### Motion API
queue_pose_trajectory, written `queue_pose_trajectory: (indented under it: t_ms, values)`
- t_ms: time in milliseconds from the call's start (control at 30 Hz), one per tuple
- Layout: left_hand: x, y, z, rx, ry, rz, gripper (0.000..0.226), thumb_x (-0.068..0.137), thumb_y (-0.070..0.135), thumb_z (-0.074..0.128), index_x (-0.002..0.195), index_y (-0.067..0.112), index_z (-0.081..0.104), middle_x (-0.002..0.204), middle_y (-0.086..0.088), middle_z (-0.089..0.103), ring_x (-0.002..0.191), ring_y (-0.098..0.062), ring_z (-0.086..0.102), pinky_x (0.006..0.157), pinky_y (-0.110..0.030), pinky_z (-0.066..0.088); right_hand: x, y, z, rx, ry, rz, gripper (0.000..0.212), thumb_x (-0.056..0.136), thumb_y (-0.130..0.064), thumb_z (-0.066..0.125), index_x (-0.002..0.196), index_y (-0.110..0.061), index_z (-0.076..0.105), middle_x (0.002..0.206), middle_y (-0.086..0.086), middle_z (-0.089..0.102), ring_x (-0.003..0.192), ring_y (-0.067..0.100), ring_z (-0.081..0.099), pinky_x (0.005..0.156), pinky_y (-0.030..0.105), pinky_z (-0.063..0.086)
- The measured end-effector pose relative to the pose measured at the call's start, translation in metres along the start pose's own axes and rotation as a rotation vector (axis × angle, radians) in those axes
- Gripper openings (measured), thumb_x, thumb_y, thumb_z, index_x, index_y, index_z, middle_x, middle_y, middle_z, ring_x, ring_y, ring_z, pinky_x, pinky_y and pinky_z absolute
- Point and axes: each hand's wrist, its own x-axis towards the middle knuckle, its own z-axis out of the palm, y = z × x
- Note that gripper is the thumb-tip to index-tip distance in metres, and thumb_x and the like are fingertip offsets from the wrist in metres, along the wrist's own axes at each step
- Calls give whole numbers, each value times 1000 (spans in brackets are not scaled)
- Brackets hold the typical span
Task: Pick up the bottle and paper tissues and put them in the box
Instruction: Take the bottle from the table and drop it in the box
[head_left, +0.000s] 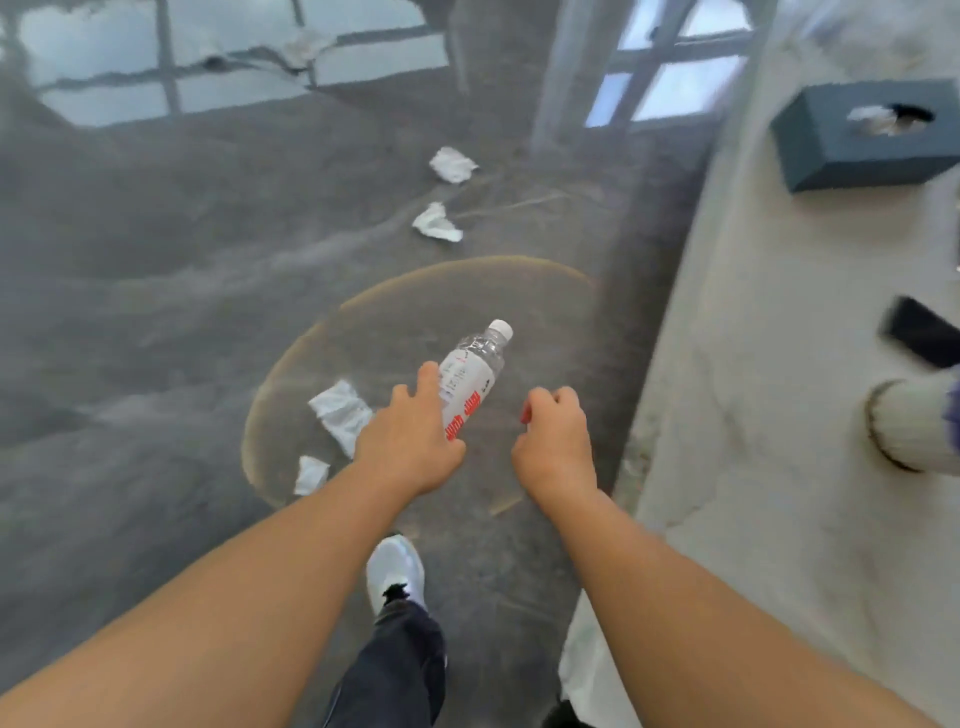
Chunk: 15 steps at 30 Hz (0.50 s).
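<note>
A clear plastic bottle (475, 366) with a white cap and a red-and-white label lies on the grey floor. My left hand (410, 441) reaches over its lower end with the fingers spread; I cannot tell if it touches the bottle. My right hand (556, 441) hovers just right of the bottle, fingers curled with nothing in them. Crumpled paper tissues lie on the floor: one (340, 410) beside my left hand, one (310, 474) below it, and two farther off (437, 222) (453, 164). A dark blue-grey box (831, 150) with a round top hole sits on the white ledge at right.
The white ledge (753, 415) runs along the right side and carries a dark phone-like slab (919, 340) and a white cylindrical object (914, 426). My white shoe (395, 571) stands on the floor below my hands. A brown ring mark (291, 364) circles the bottle.
</note>
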Motion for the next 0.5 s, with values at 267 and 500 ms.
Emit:
queue_pose_trajectory:
  t_ms: [267, 500]
  values:
    - [-120, -228, -46, -219, 208, -614, 88, 73, 42, 64, 142, 22, 12, 125, -18, 46, 106, -43, 55, 84, -46, 48, -60, -206, 82, -197, -189, -611, 20, 79, 2, 48, 97, -5, 54, 109, 13, 43, 100, 35, 46, 73, 43, 49]
    - [-301, -302, 27, -681, 331, -1022, 79, 71, 34, 67, 135, 16, 24, 125, -21, 50, 108, -43, 54, 82, -39, 45, -220, -245, 152, -395, -352, -975, 27, 78, 0, 52, 102, -10, 56, 119, 15, 42, 113, 37, 44, 85, 43, 49]
